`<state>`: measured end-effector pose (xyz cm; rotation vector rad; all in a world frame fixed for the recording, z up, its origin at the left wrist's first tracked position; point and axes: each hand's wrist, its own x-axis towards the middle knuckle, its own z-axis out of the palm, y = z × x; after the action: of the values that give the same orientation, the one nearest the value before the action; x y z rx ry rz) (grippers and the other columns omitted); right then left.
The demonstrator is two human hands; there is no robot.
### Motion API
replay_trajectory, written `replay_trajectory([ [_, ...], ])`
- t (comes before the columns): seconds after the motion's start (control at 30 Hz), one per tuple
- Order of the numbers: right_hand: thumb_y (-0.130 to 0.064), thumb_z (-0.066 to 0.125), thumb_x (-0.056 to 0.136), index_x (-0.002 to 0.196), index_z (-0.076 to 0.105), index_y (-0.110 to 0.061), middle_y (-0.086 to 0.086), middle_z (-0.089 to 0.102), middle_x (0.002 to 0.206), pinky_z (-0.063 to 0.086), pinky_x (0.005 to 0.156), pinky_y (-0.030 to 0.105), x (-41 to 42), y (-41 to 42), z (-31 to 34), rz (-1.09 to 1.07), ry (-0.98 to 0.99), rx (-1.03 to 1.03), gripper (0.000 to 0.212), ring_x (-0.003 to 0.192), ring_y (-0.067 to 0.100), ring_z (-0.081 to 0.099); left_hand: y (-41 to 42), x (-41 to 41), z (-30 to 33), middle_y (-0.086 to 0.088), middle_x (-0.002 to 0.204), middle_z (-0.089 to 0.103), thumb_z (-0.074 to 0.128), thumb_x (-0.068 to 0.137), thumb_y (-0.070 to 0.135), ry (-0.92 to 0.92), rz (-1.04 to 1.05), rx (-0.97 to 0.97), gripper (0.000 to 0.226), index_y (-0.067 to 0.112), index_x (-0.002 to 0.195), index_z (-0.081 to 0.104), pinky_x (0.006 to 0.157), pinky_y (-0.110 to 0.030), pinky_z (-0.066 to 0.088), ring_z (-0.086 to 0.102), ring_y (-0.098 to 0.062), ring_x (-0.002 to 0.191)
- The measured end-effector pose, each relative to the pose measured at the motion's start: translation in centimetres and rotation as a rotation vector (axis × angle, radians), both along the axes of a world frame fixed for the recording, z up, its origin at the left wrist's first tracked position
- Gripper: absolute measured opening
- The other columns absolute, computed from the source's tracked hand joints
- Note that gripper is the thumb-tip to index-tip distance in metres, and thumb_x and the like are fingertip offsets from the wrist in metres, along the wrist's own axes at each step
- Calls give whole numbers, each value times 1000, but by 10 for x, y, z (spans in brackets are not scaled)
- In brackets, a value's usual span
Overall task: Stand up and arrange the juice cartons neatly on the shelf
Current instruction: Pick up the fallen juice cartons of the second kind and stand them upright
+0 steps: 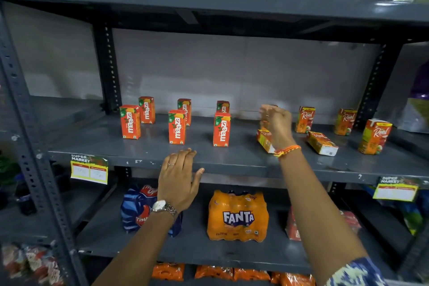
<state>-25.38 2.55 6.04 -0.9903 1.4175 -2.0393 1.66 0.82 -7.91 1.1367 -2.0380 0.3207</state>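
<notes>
Grey metal shelf [232, 160] holds two groups of small juice cartons. Left/middle: six Maaza cartons [177, 127], all upright, in a front and a back row, spaced apart. Right: Real cartons, three upright [305, 120] and two toppled. One toppled Real carton [322, 142] lies flat on its side between the upright ones; the other fallen Real carton [264, 140] lies just under the right wrist, partly hidden.

Right hand [276, 121] reaches deep over the shelf, fingers loosely curled; something small and orange peeks behind the fingertips, possibly another carton, but motion blur means I cannot tell whether it grips anything. Left hand [180, 176] is spread flat with fingers apart, tips at the shelf's front lip, holding nothing.

Handling, as a judgement: these look like small paperboard drink cartons, light, fairly stiff while full but dentable if squeezed hard. Glossy printed faces are likely a bit slick. The narrow base makes them tip easily, so neighbours could get knocked when reaching past. Best hold: pinch across the two broad faces near the middle, thumb against fingers, lift, rotate upright, set the base down flat. Avoid the folded top flaps and any straw on the back.
</notes>
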Motion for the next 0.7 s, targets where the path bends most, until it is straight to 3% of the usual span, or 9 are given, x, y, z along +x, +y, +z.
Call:
replay_trajectory([
  [0.07,-12,52,88,80,72,-11,20,70,86,54,70,39,-23,14,-9,-226,248,181,22,76,26,63,2,-3,1,-3,134,60,34,97,51,20,7,2,55,15,132,56,109,-42,36,54,-24,123],
  [0.13,-15,57,85,72,68,-2,21,67,74,53,72,43,-38,26,-18,-317,442,371,22,73,32,62,4,-6,3,-5,132,61,33,97,53,45,28,12,58,14,134,53,108,-43,36,55,-26,120],
  [0.2,-26,64,86,72,60,-3,11,59,69,45,64,35,-41,33,-21,-244,520,578,27,68,24,56,8,-13,6,-6,129,63,35,96,53,64,42,14,59,12,137,51,105,-43,38,56,-27,117],
  [0.27,-35,65,86,78,55,-6,7,57,77,39,59,30,-38,35,-21,-133,551,732,32,73,21,55,15,-23,11,-6,130,63,34,97,54,52,-5,-3,59,13,136,51,103,-42,40,57,-26,117],
  [0.37,-32,60,87,81,53,-7,12,57,87,38,65,31,-30,34,-21,-120,676,786,26,80,25,54,28,-47,15,-5,134,61,34,98,54,13,-111,-41,58,14,136,52,108,-42,39,56,-24,123],
  [0.5,-26,58,79,88,65,0,15,64,85,43,68,31,-10,34,-20,-180,871,792,28,81,30,62,39,-72,10,-4,139,57,32,98,56,-25,-143,0,61,14,138,51,113,-42,34,53,-23,127],
  [0.6,-26,58,80,87,64,-5,13,64,85,45,69,32,0,33,-18,-191,849,776,24,85,31,64,38,-74,5,-4,138,57,34,97,55,-66,-120,-12,59,15,137,52,109,-43,36,53,-24,125],
  [0.7,-16,60,81,90,64,-2,14,68,74,49,56,28,-3,36,-18,-119,540,664,17,66,25,67,33,-70,4,-3,139,56,34,97,55,-114,-125,-20,58,16,138,50,108,-41,36,52,-23,125],
])
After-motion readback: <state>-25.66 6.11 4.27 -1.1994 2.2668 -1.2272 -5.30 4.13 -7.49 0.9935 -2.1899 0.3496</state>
